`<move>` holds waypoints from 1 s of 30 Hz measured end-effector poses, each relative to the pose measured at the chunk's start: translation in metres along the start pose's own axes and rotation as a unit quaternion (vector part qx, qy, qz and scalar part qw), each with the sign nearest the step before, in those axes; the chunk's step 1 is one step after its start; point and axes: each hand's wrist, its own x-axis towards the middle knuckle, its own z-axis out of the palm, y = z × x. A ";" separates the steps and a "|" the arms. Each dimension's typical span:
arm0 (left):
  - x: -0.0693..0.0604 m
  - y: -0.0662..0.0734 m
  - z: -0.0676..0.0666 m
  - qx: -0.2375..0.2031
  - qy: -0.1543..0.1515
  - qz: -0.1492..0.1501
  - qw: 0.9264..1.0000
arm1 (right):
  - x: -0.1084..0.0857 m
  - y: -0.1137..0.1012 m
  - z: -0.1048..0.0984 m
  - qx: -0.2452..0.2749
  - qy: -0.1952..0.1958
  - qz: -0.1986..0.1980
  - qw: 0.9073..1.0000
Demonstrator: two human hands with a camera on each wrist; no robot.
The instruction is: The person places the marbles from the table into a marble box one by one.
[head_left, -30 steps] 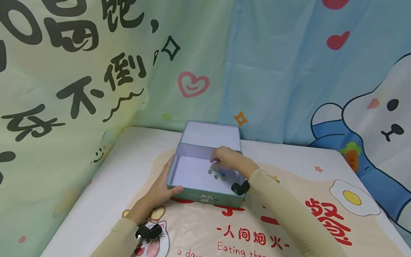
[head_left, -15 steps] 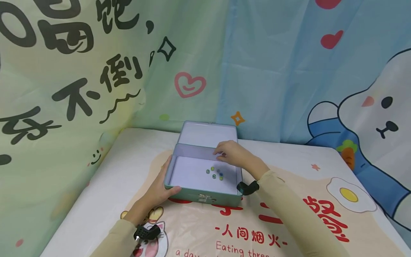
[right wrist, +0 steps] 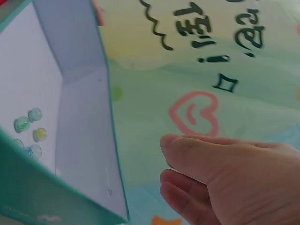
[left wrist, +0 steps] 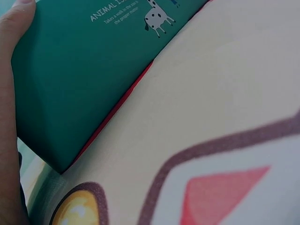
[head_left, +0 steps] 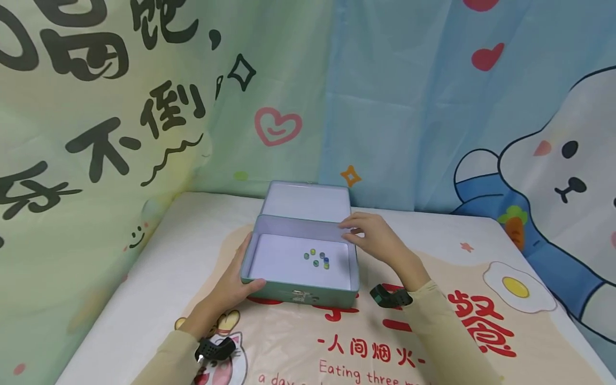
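Observation:
A green tin box (head_left: 276,291) stands on the table with its pale lid (head_left: 307,202) folded back. Several small glass marbles (head_left: 315,263) in green, yellow and blue lie on its white floor, right of the middle. My left hand (head_left: 234,279) holds the box at its front left corner, thumb on the front wall and fingers along the side. Above the back right corner hovers my right hand (head_left: 380,241), fingers loosely bent. The right wrist view shows that hand beside the box wall (right wrist: 86,140), with nothing visible between thumb and fingers.
The table carries a printed cloth (head_left: 370,321) with red lettering and a fried egg picture (head_left: 517,289). A patterned curtain (head_left: 375,107) hangs behind and to the left of the table. Dark wrist cameras (head_left: 390,297) sit on both wrists.
My right hand has risen out of the box and moved right, away from the marbles, which stay on the box floor. The left hand keeps its hold at the corner.

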 end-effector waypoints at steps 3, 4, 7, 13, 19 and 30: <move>0.000 0.001 0.000 0.002 -0.001 0.003 1.000 | -0.012 0.005 -0.003 0.014 0.016 0.028 0.999; 0.000 0.001 0.000 0.003 -0.002 0.004 1.000 | -0.017 0.008 -0.005 0.017 0.023 0.033 0.999; 0.000 0.000 0.001 0.005 -0.004 0.008 1.000 | -0.028 0.016 -0.009 0.021 0.046 0.036 0.998; 0.000 -0.001 0.001 0.001 0.002 0.006 1.000 | -0.045 0.035 -0.018 0.009 0.099 0.023 0.995; -0.001 -0.002 0.002 0.000 -0.009 0.007 1.000 | -0.066 0.049 -0.021 0.017 0.129 0.055 0.990; -0.004 0.000 0.000 -0.014 -0.006 0.001 1.000 | -0.081 0.073 -0.029 0.009 0.125 0.087 0.988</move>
